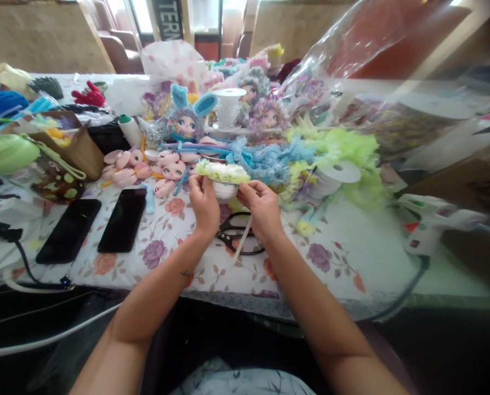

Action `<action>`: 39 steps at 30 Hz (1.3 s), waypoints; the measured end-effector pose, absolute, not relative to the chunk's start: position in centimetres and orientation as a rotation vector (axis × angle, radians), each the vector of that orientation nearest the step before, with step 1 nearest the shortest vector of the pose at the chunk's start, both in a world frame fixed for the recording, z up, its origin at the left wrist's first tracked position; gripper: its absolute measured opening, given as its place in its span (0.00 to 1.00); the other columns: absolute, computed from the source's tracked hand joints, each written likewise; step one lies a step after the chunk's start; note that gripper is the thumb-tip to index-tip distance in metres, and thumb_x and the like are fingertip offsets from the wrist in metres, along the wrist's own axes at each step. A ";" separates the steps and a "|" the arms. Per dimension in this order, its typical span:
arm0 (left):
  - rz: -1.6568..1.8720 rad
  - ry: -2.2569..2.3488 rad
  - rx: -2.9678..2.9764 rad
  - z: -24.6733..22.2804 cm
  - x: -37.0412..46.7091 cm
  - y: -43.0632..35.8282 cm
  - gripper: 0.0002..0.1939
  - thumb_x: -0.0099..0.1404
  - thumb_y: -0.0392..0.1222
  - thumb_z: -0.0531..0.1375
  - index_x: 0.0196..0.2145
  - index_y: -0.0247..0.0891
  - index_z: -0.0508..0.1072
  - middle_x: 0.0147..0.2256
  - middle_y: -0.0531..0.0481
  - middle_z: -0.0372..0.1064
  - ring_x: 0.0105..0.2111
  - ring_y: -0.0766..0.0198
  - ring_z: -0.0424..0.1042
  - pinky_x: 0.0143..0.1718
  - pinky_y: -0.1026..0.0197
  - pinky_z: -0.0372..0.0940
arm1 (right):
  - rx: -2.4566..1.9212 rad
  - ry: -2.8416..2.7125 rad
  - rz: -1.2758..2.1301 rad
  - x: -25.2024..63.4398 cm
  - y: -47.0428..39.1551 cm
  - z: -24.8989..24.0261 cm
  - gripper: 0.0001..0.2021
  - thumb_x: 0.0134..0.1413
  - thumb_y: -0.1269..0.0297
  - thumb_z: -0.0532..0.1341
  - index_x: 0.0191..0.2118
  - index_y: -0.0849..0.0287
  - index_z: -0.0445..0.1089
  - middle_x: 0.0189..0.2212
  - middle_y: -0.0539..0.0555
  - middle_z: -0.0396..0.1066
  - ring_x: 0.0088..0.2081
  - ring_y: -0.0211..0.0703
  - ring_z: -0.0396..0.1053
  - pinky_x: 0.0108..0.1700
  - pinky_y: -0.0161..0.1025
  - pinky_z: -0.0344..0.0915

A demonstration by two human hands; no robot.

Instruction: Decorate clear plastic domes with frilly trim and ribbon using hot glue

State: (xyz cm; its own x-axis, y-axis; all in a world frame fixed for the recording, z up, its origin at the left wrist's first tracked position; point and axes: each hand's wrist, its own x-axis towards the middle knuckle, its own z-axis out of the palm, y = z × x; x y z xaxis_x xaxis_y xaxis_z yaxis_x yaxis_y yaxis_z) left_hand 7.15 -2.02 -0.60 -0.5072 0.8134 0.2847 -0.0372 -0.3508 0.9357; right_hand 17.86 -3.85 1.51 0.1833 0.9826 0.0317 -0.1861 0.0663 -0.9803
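My left hand [204,204] and my right hand [262,207] together hold a small white piece trimmed with a yellow-green and white frill [222,173], lifted just above the flowered tablecloth [175,258]. A pale ribbon strip [243,245] hangs down from my right hand. Black scissors [237,237] lie on the cloth right under my hands. Several pink doll heads [146,167] lie to the left of the frill.
Two black phones [69,230] [123,220] lie at the left. A white glue gun [428,218] rests at the right, its cord running off the edge. Blue and green ruffled lace [294,156], a ribbon spool [338,174], dolls [186,122] and a cardboard box [78,145] crowd the back.
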 end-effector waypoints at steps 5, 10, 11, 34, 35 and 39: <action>1.843 1.323 1.149 0.0 7.1 -2.3 0.12 0.69 0.51 0.54 0.37 0.40 0.65 0.37 0.49 0.68 0.39 0.61 0.68 0.44 0.58 0.61 | -1.095 -0.889 1.142 18.0 -4.0 1.6 0.12 0.44 0.57 0.67 0.26 0.56 0.65 0.20 0.44 0.59 0.24 0.35 0.61 0.32 0.35 0.62; 1.722 1.330 1.251 0.6 7.1 -2.7 0.13 0.67 0.50 0.57 0.43 0.38 0.67 0.43 0.46 0.70 0.45 0.58 0.69 0.49 0.55 0.60 | -1.107 -0.816 1.166 18.1 -4.2 1.8 0.12 0.43 0.56 0.68 0.27 0.56 0.66 0.20 0.44 0.62 0.25 0.36 0.64 0.34 0.36 0.64; 1.712 1.324 1.253 0.7 7.0 -2.8 0.14 0.67 0.50 0.57 0.43 0.38 0.68 0.43 0.45 0.70 0.46 0.58 0.69 0.50 0.55 0.60 | -1.107 -0.812 1.163 18.2 -4.2 1.8 0.12 0.43 0.56 0.67 0.27 0.56 0.66 0.20 0.44 0.62 0.25 0.36 0.64 0.34 0.35 0.64; 1.706 0.981 1.043 0.6 6.8 -2.4 0.16 0.61 0.47 0.64 0.43 0.43 0.64 0.44 0.49 0.66 0.49 0.60 0.68 0.51 0.57 0.63 | -1.119 -1.124 0.833 18.1 -5.6 2.8 0.11 0.54 0.60 0.62 0.26 0.57 0.63 0.20 0.43 0.56 0.22 0.32 0.51 0.26 0.32 0.52; 1.701 0.973 1.028 0.6 6.8 -2.4 0.16 0.61 0.47 0.65 0.43 0.43 0.64 0.44 0.50 0.66 0.48 0.60 0.68 0.50 0.57 0.63 | -1.119 -1.130 0.824 18.0 -5.6 2.8 0.11 0.55 0.60 0.62 0.26 0.57 0.63 0.20 0.43 0.56 0.22 0.32 0.50 0.26 0.32 0.52; 1.697 0.931 0.955 0.8 6.9 -2.4 0.15 0.60 0.45 0.64 0.41 0.42 0.64 0.42 0.51 0.66 0.42 0.62 0.69 0.45 0.60 0.64 | -1.142 -1.159 0.775 17.9 -5.8 3.0 0.11 0.55 0.60 0.61 0.26 0.57 0.64 0.19 0.43 0.57 0.21 0.32 0.51 0.25 0.33 0.52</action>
